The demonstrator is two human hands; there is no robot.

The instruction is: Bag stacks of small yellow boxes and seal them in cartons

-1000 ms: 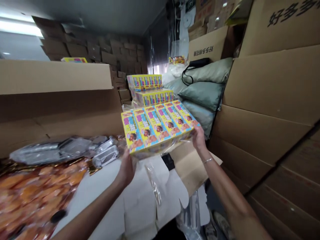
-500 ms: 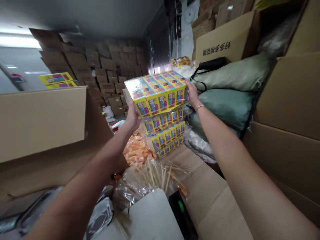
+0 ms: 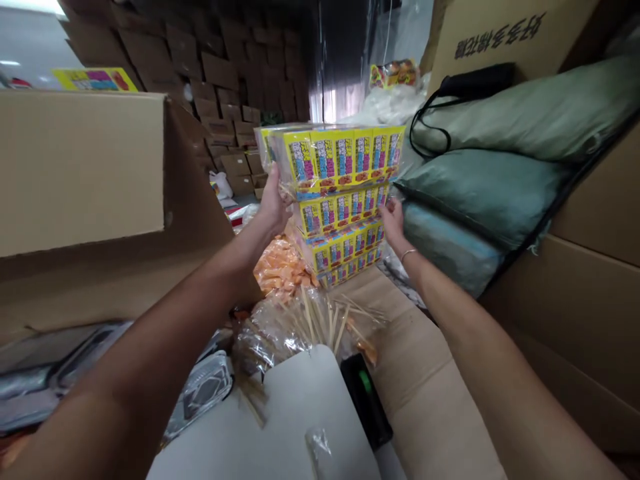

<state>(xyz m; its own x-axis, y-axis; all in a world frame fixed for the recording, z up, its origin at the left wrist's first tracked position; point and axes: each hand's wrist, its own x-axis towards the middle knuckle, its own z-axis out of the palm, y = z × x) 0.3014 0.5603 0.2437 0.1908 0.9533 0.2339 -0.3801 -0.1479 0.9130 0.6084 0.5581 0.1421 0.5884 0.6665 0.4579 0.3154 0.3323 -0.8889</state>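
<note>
Top yellow pack [image 3: 345,157] against left hand [image 3: 274,200]

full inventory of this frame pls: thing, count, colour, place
shrink-wrapped packs of yellow printed cartons: four stacked, centre
orange snack bag: one, left of stack
clear bag of wooden skewers: one, below stack
silver foil trays: several, lower left
black device with green button: one, bottom centre
grey-green cushions: three, right
black strap bag: one, on top cushion
brown cardboard boxes: many, all around
left hand: on top pack's left end
right hand: open, at stack's right side
</note>
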